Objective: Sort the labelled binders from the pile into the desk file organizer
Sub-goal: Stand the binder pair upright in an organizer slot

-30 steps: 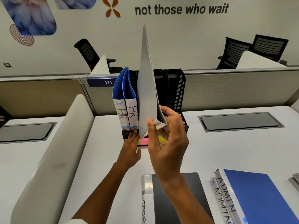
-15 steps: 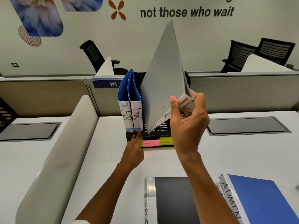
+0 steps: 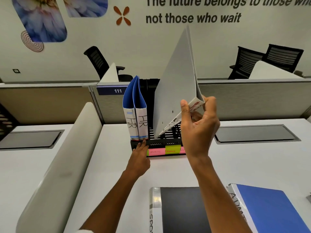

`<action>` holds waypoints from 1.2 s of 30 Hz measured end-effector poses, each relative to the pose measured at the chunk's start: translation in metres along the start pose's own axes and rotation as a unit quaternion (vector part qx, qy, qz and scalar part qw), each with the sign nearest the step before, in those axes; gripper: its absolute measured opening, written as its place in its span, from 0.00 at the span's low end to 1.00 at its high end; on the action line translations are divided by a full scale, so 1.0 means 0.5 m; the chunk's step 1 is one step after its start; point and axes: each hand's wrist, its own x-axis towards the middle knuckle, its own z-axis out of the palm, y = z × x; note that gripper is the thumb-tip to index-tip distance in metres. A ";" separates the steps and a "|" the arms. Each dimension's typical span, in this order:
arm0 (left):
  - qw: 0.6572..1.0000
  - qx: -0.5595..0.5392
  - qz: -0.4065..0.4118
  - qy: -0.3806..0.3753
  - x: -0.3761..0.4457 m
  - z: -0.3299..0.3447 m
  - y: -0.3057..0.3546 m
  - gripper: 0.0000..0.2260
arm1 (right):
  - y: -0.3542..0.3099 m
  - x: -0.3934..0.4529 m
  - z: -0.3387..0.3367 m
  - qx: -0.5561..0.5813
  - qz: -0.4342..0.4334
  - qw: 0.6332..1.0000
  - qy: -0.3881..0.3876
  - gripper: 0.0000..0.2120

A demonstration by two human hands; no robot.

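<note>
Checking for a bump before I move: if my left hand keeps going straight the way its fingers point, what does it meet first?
The left hand already has fingertips at the black desk file organizer front lip; straight ahead, it would likely meet the two blue HR binders standing just above.

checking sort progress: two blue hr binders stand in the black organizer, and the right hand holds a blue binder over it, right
Not quite: in the head view the right hand grips a grey binder, not a blue one. The two blue HR binders do stand in the black mesh organizer.

Grey binder (image 3: 175,91) in my right hand (image 3: 198,126): matt, smooth plastic cover. Organizer (image 3: 161,143): black perforated plastic with paper labels. Bench (image 3: 244,165): smooth white laminate, faint sheen.
</note>
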 end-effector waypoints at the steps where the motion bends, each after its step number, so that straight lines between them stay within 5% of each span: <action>1: 1.000 0.000 -0.001 -0.002 0.000 -0.002 0.001 0.26 | 0.009 0.002 0.009 0.001 0.002 1.000 -0.004 0.12; 36: 0.998 0.051 0.008 -0.024 -0.004 0.014 -0.020 0.32 | 0.249 -0.088 0.199 -0.157 0.067 0.951 -0.258 0.14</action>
